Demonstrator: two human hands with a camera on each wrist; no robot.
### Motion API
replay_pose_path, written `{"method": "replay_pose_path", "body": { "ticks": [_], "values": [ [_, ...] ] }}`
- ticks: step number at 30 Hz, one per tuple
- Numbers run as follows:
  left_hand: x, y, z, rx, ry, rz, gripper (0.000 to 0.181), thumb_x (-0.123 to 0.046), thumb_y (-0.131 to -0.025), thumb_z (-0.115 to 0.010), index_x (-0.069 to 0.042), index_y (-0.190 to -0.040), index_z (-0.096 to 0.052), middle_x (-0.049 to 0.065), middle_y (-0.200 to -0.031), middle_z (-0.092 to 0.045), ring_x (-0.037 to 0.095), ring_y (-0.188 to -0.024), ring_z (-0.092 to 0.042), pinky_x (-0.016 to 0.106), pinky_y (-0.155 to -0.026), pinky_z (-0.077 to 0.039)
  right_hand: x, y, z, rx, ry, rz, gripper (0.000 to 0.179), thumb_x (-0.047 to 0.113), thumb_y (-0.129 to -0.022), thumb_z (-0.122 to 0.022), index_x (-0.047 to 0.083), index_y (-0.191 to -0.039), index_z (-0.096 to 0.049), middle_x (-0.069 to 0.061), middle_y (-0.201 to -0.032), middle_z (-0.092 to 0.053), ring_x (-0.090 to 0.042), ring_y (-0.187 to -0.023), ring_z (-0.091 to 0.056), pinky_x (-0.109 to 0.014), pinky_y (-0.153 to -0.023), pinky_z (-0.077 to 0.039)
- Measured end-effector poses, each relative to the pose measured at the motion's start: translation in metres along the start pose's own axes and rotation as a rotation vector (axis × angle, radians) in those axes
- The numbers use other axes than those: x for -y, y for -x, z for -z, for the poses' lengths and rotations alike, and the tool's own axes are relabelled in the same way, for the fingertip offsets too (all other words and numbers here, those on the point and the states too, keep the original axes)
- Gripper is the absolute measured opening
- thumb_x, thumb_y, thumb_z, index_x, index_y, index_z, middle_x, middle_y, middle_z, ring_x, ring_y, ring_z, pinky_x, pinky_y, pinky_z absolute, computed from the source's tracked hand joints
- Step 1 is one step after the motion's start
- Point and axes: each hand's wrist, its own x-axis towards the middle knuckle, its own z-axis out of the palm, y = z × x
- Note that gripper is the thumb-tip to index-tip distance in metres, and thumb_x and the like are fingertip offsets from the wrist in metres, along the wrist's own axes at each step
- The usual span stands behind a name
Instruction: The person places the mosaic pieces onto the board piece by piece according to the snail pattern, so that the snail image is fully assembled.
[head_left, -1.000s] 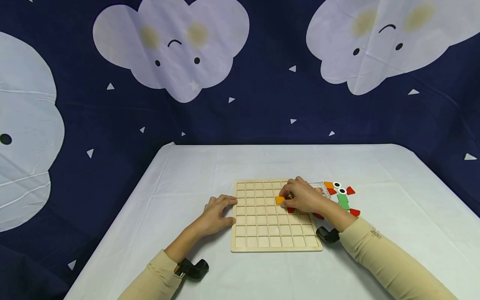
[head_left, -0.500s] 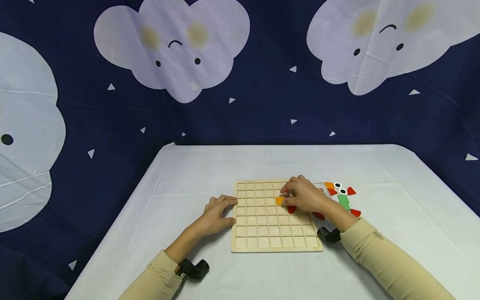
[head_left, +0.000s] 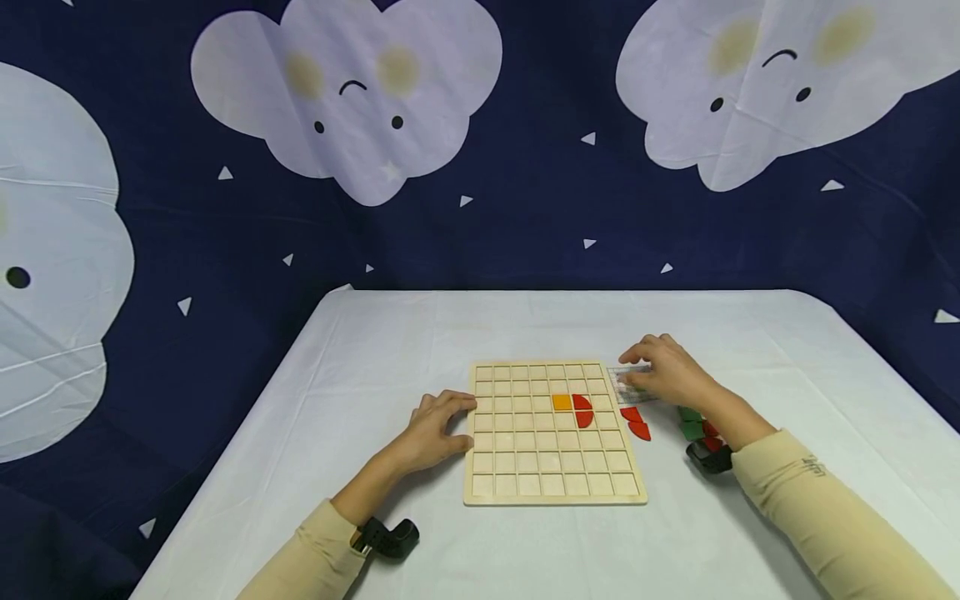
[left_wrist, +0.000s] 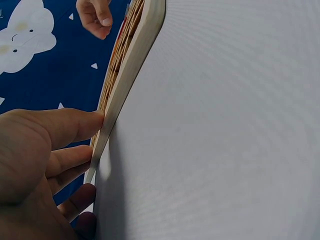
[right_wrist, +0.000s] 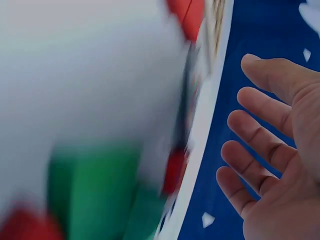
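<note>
My left hand [head_left: 427,435] rests against the left edge of a square wooden grid board [head_left: 555,501], its thumb and fingers touching the rim. In the left wrist view those fingers are fairly straight along the board's side. An orange square tile [head_left: 562,402] lies in the grid, with two red quarter-round tiles [head_left: 583,419] beside it. My right hand [head_left: 670,373] hovers over a printed grid card [head_left: 617,387] right of the board. Nothing shows between its spread, relaxed fingers in the right wrist view. It partly hides the card.
Two loose red tiles [head_left: 639,430] lie by the board's right edge. Further right, green tiles [head_left: 691,430] and red ones sit partly under my right forearm. A white cloth [head_left: 525,550] covers the table; a dark cloud-patterned curtain [head_left: 555,217] hangs behind.
My right hand has let go of the orange tile, leaving it in the grid, and moved right to above the card. The red quarter-rounds are uncovered. My left hand stays put.
</note>
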Motion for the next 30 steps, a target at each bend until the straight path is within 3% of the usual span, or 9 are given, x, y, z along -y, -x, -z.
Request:
{"method": "replay_pose_path", "body": {
  "ticks": [8,14,30],
  "values": [
    [0.000,0.000,0.000,0.004,0.012,0.001,0.052,-0.015,-0.078,-0.070,-0.009,-0.128,-0.057,-0.002,-0.136,-0.051,0.016,-0.106,-0.038,0.037,-0.089,-0.025,-0.039,0.007,0.015,0.030,-0.004,-0.118,0.034,0.023,-0.086,-0.065,0.004,-0.115,-0.066,-0.018,-0.114,-0.060,-0.031,-0.100,-0.045,-0.044,-0.079,-0.040],
    [0.001,0.000,0.000,0.009,0.012,0.004,0.053,-0.015,-0.078,-0.070,-0.009,-0.128,-0.056,-0.003,-0.137,-0.050,0.016,-0.106,-0.038,0.037,-0.089,-0.025,-0.054,0.008,0.018,0.073,0.024,-0.144,0.034,0.021,-0.086,-0.063,0.003,-0.114,-0.066,-0.019,-0.113,-0.060,-0.030,-0.098,-0.045,-0.043,-0.079,-0.038],
    [-0.001,0.001,0.001,0.016,0.004,0.010,0.052,-0.017,-0.079,-0.070,-0.010,-0.129,-0.056,-0.004,-0.137,-0.050,0.016,-0.107,-0.038,0.036,-0.088,-0.025,-0.064,0.011,0.014,0.113,-0.001,-0.156,0.035,0.025,-0.081,-0.069,0.007,-0.112,-0.067,-0.018,-0.113,-0.058,-0.031,-0.100,-0.042,-0.044,-0.083,-0.036]
  ]
}}
